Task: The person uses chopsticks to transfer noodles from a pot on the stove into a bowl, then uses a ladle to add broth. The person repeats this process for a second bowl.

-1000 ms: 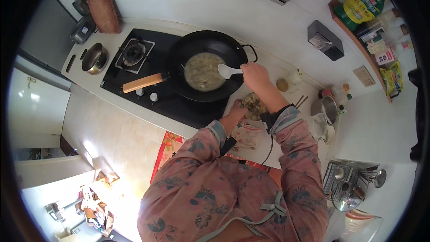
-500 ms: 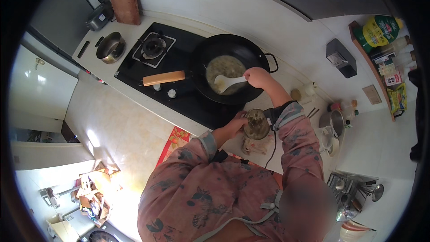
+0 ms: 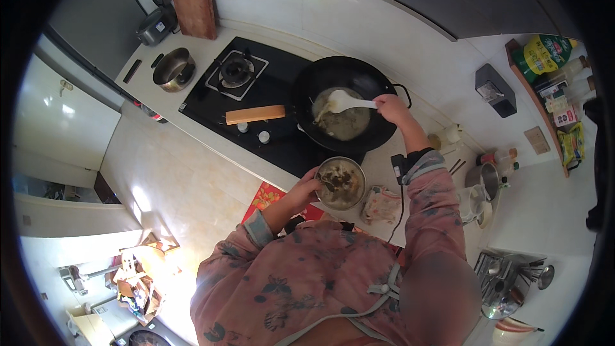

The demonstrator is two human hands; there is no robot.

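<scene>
My right hand [image 3: 392, 108] is closed round the handle of a white ladle [image 3: 346, 100], whose head is over the soup [image 3: 349, 123] in a black wok [image 3: 371, 77]. Some pale food hangs from the ladle's edge. The wok sits on the right side of the black stove and has a wooden handle [image 3: 255, 115] pointing left. In front of it, my left hand [image 3: 307, 189] grips the rim and side of a round metal bowl [image 3: 342, 182]. Broth with dark and pale bits shows inside the bowl.
A folded cloth [image 3: 379, 205] lies on the counter right of the bowl, beside a black cable [image 3: 401, 208]. A steel pot [image 3: 173, 70] stands left of the free burner [image 3: 237, 73]. Jars, a metal pot [image 3: 485, 179] and a utensil rack [image 3: 506, 282] line the right side.
The ladle has come up out of the soup, carrying food at its edge. The bowl has moved left and tilted so more of its inside shows. The whole view has shifted slightly.
</scene>
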